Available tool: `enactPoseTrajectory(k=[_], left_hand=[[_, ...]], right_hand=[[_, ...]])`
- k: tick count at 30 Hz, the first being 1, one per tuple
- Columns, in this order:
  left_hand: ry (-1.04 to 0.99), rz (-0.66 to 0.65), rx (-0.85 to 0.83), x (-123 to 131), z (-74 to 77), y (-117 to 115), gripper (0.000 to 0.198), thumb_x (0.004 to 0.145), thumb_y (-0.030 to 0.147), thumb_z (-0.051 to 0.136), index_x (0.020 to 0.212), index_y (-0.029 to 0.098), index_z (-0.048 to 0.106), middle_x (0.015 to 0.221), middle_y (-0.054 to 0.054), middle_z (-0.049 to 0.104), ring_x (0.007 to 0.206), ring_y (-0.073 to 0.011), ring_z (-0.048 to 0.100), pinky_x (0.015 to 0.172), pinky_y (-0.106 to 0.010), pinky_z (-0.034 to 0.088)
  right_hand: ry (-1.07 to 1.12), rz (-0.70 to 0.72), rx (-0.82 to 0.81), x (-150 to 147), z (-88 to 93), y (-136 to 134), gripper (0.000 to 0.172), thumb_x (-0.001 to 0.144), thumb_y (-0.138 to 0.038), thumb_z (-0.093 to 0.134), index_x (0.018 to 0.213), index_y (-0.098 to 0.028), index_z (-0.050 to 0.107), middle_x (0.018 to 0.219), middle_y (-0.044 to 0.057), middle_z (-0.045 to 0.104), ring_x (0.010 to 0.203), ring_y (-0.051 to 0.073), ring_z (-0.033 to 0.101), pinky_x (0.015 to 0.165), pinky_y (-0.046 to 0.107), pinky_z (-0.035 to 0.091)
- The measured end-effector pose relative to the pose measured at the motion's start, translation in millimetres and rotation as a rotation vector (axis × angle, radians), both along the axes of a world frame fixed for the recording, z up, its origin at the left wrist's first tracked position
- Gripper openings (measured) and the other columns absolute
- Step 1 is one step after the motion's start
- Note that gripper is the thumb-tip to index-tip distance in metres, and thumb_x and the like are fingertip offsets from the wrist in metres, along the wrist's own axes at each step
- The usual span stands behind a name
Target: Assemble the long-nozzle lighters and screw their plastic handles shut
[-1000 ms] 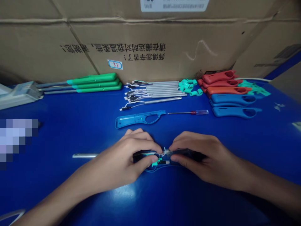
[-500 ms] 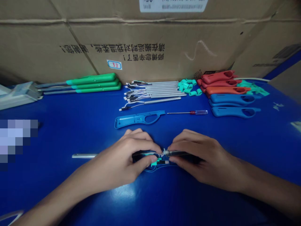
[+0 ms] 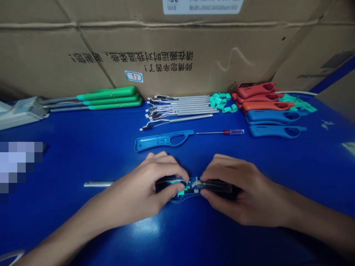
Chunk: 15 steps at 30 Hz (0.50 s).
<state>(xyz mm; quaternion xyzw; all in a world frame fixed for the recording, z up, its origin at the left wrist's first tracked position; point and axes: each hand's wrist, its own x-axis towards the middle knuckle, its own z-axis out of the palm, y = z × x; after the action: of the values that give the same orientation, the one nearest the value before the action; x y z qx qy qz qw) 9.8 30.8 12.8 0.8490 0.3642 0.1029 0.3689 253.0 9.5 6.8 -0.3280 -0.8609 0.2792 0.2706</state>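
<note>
Blue plastic half-shell with a looped handle (image 3: 177,201) lies on the glossy blue table (image 3: 138,240) between the hands, silver metal tube (image 3: 97,183) sticking out on the left; dark translucent cylinder with a metallic-looking end (image 3: 219,186) is at the shell's right part, can't tell if fully seated; mint-green plastic piece (image 3: 181,193) sits by the left thumb. Left hand (image 3: 154,184) grips over the shell, thumb at the mint-green piece; right hand (image 3: 244,188) pinches the cylinder, thumb near side, fingers far side. Reads to me as a seating step: left should pin shell and inner parts flat; right should press straight down, even, no twist; watch the pale bits beside the metallic end, maybe wire, too small to be sure, don't trap them; check flush before letting go. Just beyond, second blue plastic half-shell, open side up (image 3: 163,140); thin screwdriver with red-and-clear handle (image 3: 234,132) beside it; good spot, out of the forearms' way.
</note>
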Motion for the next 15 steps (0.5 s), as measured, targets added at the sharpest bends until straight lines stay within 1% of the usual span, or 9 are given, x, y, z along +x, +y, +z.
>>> enactPoseTrajectory(k=[5,15], left_hand=[[-0.007,-0.001,0.002,0.9,0.0,0.1,0.016,0.096,0.018,0.055,0.103,0.029,0.066,0.1,0.003,0.066,0.099,-0.0159,0.057,0.096,-0.034,0.035],[-0.016,0.001,-0.005,0.0,1.3,-1.1,0.016,0.096,0.018,0.056,0.103,0.027,0.066,0.1,0.001,0.066,0.099,-0.0171,0.058,0.094,-0.033,0.038]], right_hand=[[-0.012,0.007,-0.013,0.2,-1.1,-1.3,0.006,0.091,-0.012,0.062,0.094,-0.011,0.067,0.08,0.004,0.064,0.074,0.013,0.055,0.069,0.026,0.044],[-0.014,0.009,-0.033,-0.1,-2.9,-0.9,0.005,0.092,-0.014,0.062,0.095,-0.013,0.067,0.081,0.004,0.064,0.075,0.014,0.055,0.07,0.027,0.044]])
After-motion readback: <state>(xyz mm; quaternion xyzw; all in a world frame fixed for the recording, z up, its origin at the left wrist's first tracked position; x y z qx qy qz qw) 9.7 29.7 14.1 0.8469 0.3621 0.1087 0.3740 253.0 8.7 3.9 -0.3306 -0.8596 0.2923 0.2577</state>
